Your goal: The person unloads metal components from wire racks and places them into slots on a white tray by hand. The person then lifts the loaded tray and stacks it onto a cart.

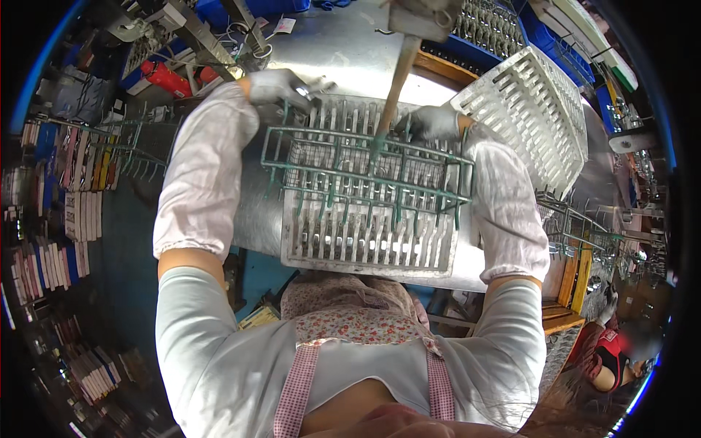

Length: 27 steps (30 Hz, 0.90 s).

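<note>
Two gloved hands work at the far side of the green wire rack [365,179] on the white slotted tray [369,241]: the left hand [281,86] pinches small metal pieces [315,89], the right hand [432,123] grips the rack's far edge, which it should probably hold steady.

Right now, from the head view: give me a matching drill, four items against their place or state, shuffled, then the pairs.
Items:
1. left hand
2. right hand
3. green wire rack
4. white slotted tray

Places or states:
A. tilted up at the right of the metal table
B. lying across the grey slotted tray in front of the person
C. gloved, at the rack's far left corner, fingers on a small metal piece
D. gloved, at the rack's far edge beside a wooden handle

Pairs: 1-C, 2-D, 3-B, 4-A
</note>
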Each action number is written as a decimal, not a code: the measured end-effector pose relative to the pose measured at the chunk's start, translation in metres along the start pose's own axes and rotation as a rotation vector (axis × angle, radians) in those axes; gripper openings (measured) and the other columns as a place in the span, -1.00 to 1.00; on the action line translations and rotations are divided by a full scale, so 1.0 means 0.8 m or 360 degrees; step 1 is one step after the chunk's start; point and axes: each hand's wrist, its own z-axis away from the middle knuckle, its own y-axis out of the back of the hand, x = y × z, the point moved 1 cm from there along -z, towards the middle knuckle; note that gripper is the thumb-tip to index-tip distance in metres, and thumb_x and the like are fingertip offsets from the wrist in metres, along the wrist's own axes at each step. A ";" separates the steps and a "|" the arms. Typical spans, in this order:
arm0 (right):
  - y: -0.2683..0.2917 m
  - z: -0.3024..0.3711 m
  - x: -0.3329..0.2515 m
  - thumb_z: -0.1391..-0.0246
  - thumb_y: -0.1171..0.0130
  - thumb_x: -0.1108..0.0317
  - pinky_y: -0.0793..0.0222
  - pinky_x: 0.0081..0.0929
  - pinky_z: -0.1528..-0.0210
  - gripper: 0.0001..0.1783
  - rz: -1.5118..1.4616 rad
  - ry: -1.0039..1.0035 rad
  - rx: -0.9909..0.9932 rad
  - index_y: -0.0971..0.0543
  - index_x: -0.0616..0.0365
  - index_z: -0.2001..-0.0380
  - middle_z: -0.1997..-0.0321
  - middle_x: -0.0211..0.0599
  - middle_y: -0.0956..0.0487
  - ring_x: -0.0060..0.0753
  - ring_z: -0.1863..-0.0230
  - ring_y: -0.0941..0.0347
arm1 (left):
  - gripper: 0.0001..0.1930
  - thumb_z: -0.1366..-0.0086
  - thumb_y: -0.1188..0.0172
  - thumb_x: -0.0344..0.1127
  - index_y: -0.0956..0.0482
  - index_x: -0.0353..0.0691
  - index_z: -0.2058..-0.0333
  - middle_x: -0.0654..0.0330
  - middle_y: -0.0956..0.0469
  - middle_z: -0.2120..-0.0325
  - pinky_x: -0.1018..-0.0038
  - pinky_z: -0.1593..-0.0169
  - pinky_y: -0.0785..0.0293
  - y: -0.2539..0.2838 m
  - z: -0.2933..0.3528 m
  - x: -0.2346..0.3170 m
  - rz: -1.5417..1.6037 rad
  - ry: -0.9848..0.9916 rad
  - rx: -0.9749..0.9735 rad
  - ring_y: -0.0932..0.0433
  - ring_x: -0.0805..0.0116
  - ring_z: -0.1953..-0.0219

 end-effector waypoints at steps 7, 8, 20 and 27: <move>-0.021 0.045 -0.058 0.23 -0.27 0.26 -0.35 -0.40 0.28 -0.64 0.0355 -0.0131 -0.0082 -0.54 0.30 0.37 0.48 -0.15 -0.55 -0.33 0.41 -0.45 | -0.65 0.04 -0.28 -0.23 -0.57 -0.30 0.27 0.12 -0.57 0.48 0.47 0.29 -0.40 -0.081 -0.061 -0.053 0.0404 0.0759 -0.0450 -0.50 0.34 0.41; -0.022 0.052 -0.044 0.23 -0.27 0.26 -0.35 -0.40 0.28 -0.64 0.0341 -0.0159 -0.0060 -0.54 0.30 0.37 0.48 -0.15 -0.55 -0.33 0.41 -0.45 | -0.62 0.06 -0.30 -0.23 -0.56 -0.32 0.26 0.12 -0.57 0.50 0.44 0.30 -0.41 -0.087 -0.074 -0.056 0.0339 0.0764 -0.0454 -0.50 0.32 0.41; -0.036 0.069 -0.003 0.19 -0.33 0.35 -0.30 -0.49 0.37 -0.77 0.0103 -0.0186 0.0236 -0.50 0.21 0.49 0.50 -0.36 -0.51 -0.46 0.44 -0.39 | -0.54 0.01 -0.29 0.01 -0.60 -0.35 0.35 0.13 -0.58 0.51 0.48 0.31 -0.38 -0.080 -0.086 0.002 0.0580 0.1167 -0.0248 -0.49 0.40 0.45; -0.040 0.073 0.001 0.17 -0.29 0.39 -0.37 -0.50 0.22 -0.73 0.0293 -0.0141 0.0352 -0.54 0.21 0.32 0.37 -0.30 -0.57 -0.44 0.31 -0.46 | -0.73 0.01 -0.17 -0.23 -0.58 -0.39 0.50 0.04 -0.52 0.64 0.33 0.41 -0.37 -0.080 -0.109 0.010 0.0110 0.0648 -0.0222 -0.48 0.25 0.56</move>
